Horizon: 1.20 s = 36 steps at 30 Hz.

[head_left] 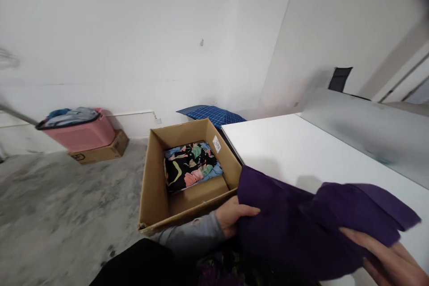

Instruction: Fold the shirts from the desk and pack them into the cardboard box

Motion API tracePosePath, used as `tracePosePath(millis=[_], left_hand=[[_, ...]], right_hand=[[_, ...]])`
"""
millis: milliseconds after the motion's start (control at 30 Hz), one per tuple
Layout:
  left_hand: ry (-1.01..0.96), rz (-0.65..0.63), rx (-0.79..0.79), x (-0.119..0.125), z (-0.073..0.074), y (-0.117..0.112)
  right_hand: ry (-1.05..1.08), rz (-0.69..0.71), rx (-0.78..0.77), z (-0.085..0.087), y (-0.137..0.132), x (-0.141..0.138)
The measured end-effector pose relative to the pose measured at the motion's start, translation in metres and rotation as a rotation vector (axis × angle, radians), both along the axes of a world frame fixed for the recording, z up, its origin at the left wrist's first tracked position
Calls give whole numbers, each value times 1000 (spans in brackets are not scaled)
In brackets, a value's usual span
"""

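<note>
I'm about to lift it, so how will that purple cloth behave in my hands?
The purple cloth is probably floppy: it sags and folds between the left hand and right hand. It likely weighs little, since loose grips carry it. Its free corner may droop and trail on the table.

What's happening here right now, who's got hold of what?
A person holds a folded purple garment in both hands at the edge of a white table. The left hand grips its left edge; the right hand supports it from underneath. Beside the table, an open cardboard box on the floor holds a folded floral garment.
</note>
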<state>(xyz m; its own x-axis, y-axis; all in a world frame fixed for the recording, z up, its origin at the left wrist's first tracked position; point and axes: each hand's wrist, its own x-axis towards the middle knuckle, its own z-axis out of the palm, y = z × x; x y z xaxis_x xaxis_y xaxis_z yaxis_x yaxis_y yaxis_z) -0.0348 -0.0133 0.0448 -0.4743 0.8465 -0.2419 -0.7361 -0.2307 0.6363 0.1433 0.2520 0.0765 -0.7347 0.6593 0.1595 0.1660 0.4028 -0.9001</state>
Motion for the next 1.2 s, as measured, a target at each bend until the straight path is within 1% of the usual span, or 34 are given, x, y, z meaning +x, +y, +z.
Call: tracePosePath(millis=[67, 133, 167, 233, 300, 333, 400, 433, 467, 500, 533, 600, 633, 667, 700, 733, 767, 800, 833, 867, 933, 967, 1000, 1033, 1067, 1133, 1200], left_hand=[[65, 73, -61, -17, 18, -40], [125, 167, -153, -39, 32, -80], [156, 216, -203, -51, 37, -98], [225, 332, -301, -78, 42, -129], [311, 469, -376, -106, 43, -156], [357, 538, -397, -121, 42, -168], [435, 656, -420, -151, 36, -188], [465, 688, -441, -166, 30, -197], [491, 697, -478, -180, 24, -205], [518, 678, -547, -193, 16, -212], [554, 629, -661, -204, 7, -218], [699, 467, -1002, -220, -9, -226], [824, 363, -1187, -225, -14, -228], [977, 253, -1345, -229, -18, -228], [1138, 149, -1453, -233, -20, -227], [1289, 59, -1501, -237, -19, -224], [1408, -15, -1508, -242, -18, -218], [1482, -74, -1496, -249, -15, -211], [1518, -115, -1482, -258, -14, -202], [1530, -146, -1471, -268, -13, -190], [1522, -193, -1457, -285, -19, -160], [1514, -206, -1448, -291, -25, -143], [1508, -211, -1438, -294, -34, -124], [1502, -208, -1428, -293, -45, -104], [1498, -196, -1416, -289, -56, -84], [1493, -149, -1381, -275, -78, -49], [1473, -96, -1344, -261, -95, -23]], right_hand=[[-29, 76, -259, 15, -30, -33], [-31, 206, -469, 29, -66, -78], [-29, 280, -531, 35, -84, -103], [7, 431, -602, 43, -116, -156], [83, 545, -644, 43, -139, -208], [125, 585, -662, 40, -148, -234], [201, 630, -702, 28, -160, -280], [212, 632, -720, 19, -165, -300], [170, 621, -726, 8, -168, -317], [76, 601, -718, -4, -171, -331], [-53, 579, -697, -17, -174, -341], [-330, 544, -634, -43, -177, -350], [-431, 536, -606, -53, -177, -350], [-491, 533, -587, -62, -177, -347], [-521, 529, -582, -67, -175, -343], [-536, 532, -566, -69, -172, -337], [-526, 545, -525, -68, -167, -331], [-482, 567, -449, -64, -162, -325], [-406, 588, -333, -58, -155, -318], [-306, 597, -182, -51, -147, -311], [-109, 559, 150, -36, -130, -297], [-40, 513, 277, -31, -121, -289], [1, 466, 370, -27, -113, -281], [19, 425, 428, -26, -105, -273], [21, 393, 458, -27, -97, -266], [3, 335, 479, -35, -82, -252], [-6, 288, 492, -45, -71, -241]])
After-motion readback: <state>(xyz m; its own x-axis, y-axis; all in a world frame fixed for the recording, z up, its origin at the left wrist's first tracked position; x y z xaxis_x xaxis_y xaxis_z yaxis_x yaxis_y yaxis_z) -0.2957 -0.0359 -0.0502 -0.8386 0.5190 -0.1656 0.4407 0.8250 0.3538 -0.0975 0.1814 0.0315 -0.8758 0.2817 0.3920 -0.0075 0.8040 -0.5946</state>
